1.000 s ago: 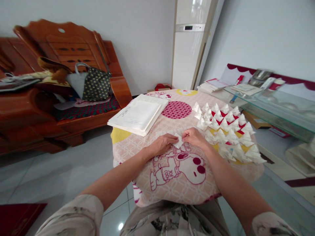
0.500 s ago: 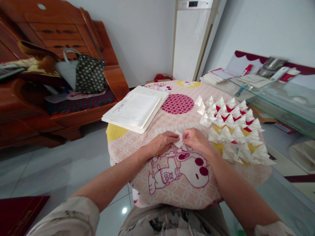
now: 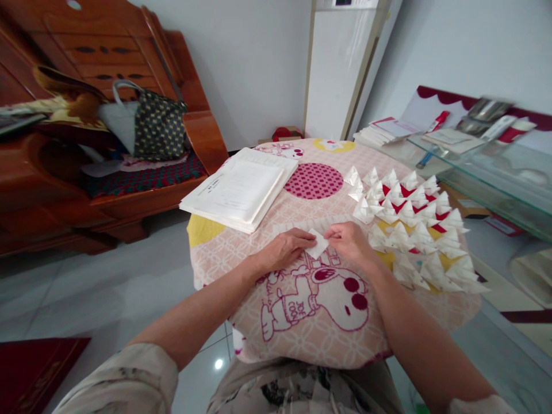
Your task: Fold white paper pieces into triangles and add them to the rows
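A small folded white paper piece [image 3: 318, 244] lies on the pink cartoon-print cloth [image 3: 302, 310] that covers the table. My left hand [image 3: 284, 248] presses its left side with curled fingers. My right hand [image 3: 350, 241] pinches its right corner. Just right of my right hand, several folded white and red paper triangles [image 3: 414, 224] stand in rows. A stack of white paper sheets [image 3: 241, 191] lies at the far left of the table.
A wooden bench [image 3: 64, 138] with a patterned bag [image 3: 157, 123] stands at the left. A tall white appliance [image 3: 340, 69] is behind the table. A glass shelf [image 3: 487, 167] with booklets and tins runs along the right. The floor is tiled.
The view has tilted down slightly. My hands have stayed at the paper piece, and more of it now shows flat between them.
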The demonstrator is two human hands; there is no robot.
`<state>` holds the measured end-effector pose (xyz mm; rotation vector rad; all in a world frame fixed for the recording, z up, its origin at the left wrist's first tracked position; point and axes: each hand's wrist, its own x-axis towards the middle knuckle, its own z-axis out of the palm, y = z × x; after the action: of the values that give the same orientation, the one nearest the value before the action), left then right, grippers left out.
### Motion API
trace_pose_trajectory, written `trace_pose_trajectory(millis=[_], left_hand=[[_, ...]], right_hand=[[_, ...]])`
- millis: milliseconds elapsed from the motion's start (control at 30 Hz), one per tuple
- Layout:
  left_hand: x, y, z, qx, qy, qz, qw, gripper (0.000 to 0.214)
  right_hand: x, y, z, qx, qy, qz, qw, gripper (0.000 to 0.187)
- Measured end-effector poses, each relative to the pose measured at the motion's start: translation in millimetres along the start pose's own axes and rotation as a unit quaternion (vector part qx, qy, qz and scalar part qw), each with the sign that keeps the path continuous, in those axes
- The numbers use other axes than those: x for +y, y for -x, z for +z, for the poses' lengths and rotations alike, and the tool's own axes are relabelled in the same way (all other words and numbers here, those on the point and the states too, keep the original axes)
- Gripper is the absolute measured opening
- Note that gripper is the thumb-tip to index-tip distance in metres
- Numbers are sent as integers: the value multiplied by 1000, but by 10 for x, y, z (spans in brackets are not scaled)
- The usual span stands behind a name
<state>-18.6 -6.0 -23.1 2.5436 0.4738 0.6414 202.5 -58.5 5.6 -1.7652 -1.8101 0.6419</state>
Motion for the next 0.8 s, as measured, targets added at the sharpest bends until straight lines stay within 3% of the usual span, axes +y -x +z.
trace_pose_trajectory(millis=[100, 267, 467, 800], left_hand=[[-25, -39, -46, -11, 39, 0, 999, 50], [-19, -113, -115, -13, 100, -4, 995, 49], [-58, -115, -74, 7, 90, 2, 996, 47], [-115, -82, -37, 29, 42, 12, 999, 44]], right_hand=[[-92, 81, 13, -91, -15, -97, 991, 31], [-244, 107, 77, -127, 64, -162, 976, 35], [-320, 88, 74, -130, 156, -172, 964, 32], [-207, 171, -69, -182, 30, -162, 969, 32]])
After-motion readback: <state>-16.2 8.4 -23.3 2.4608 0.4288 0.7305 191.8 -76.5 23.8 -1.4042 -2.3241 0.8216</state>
